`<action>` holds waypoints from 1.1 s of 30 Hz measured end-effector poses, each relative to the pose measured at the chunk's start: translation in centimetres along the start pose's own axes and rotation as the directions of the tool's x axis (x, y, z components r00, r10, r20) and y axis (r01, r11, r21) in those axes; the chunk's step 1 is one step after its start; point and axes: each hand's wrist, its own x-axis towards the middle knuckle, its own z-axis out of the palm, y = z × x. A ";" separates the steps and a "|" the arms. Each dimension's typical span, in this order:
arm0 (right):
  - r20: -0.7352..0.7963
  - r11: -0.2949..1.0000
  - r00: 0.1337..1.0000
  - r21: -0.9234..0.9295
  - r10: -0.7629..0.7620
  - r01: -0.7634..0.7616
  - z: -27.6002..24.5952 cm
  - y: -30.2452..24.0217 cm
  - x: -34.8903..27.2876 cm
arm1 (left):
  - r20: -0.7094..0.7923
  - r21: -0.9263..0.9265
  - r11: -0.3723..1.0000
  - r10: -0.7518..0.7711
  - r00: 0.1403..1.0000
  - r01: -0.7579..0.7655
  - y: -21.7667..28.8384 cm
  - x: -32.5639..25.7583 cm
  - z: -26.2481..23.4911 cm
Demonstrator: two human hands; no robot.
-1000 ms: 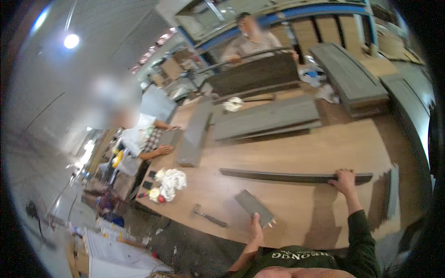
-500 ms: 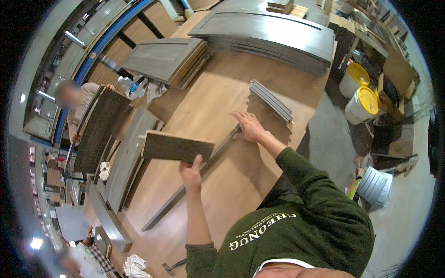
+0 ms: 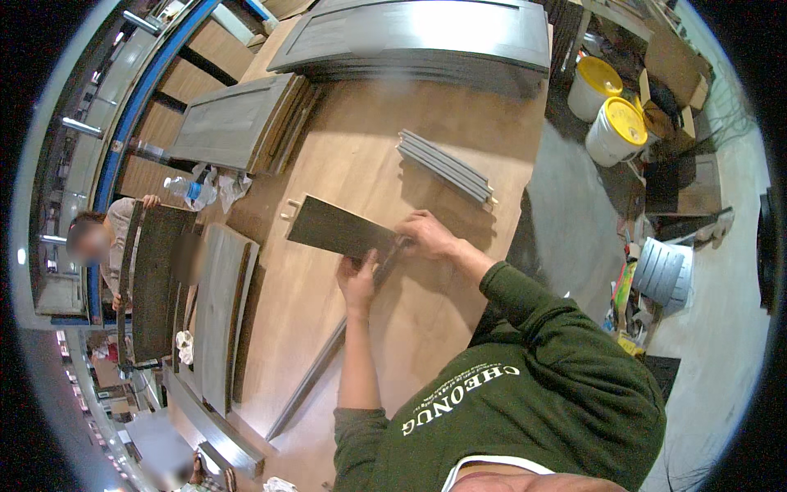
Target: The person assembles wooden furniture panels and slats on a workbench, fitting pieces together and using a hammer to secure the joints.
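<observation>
Left hand: my left hand [image 3: 358, 275] is closed on the short dark board [image 3: 338, 230], thumb on its near edge close to the right end, the other fingers mostly hidden by the board.
Right hand: my right hand [image 3: 426, 235] has its fingers bent in close at the board's right end; I cannot tell whether they grip the board, the strip or both.
Short board: it reaches out leftward and away from my left hand, dark face up, with pale wooden pegs [image 3: 289, 211] sticking out of its far left end.
Long strip: the long grey strip [image 3: 316, 373] slants across the surface [image 3: 348, 156], its far end meeting my right hand, its length passing just right of my left hand and down to the lower left.
Beyond the hands: a bundle of grey strips [image 3: 447, 168] lies past my right hand, well apart from the board.
Further left: a clear bottle [image 3: 188, 191] lies near the stacked grey panels [image 3: 234, 123].
</observation>
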 end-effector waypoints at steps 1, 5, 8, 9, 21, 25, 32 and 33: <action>-0.012 1.000 1.000 -0.008 -0.007 0.007 0.1 0.1 0.1 | 0.010 0.062 0.998 0.030 1.000 -0.030 -0.7 0.2 -0.1; -0.031 1.000 0.999 -0.009 -0.010 0.010 0.0 0.3 -0.1 | 0.045 0.194 0.978 0.064 0.997 -0.072 -1.1 0.0 -0.6; -0.011 1.000 1.000 -0.018 0.001 -0.001 -0.5 -0.4 -0.2 | 0.048 0.199 0.979 0.031 0.998 -0.040 0.4 -0.4 -0.2; -0.001 1.000 1.000 -0.028 0.005 -0.005 -0.6 -0.5 -0.2 | 0.043 0.179 0.984 0.014 0.999 -0.022 0.7 -0.6 0.2; 0.000 0.999 1.000 0.037 0.007 -0.007 -0.1 -0.3 0.3 | 0.117 0.335 0.925 0.145 0.983 -0.177 -4.3 -1.0 -1.1; 0.118 0.991 0.993 -0.137 0.021 -0.004 -0.7 -0.4 0.5 | 0.174 0.527 0.800 0.226 0.958 -0.285 0.5 -1.7 -0.9; 0.134 0.997 0.990 -0.063 0.046 -0.037 0.1 -0.6 -0.1 | 0.238 0.614 0.680 0.325 0.915 -0.401 -1.1 -2.7 -1.5; 0.119 0.996 0.992 -0.080 0.036 -0.026 -0.3 -0.9 -0.3 | 0.222 0.627 0.674 0.325 0.919 -0.390 0.3 -3.1 -1.3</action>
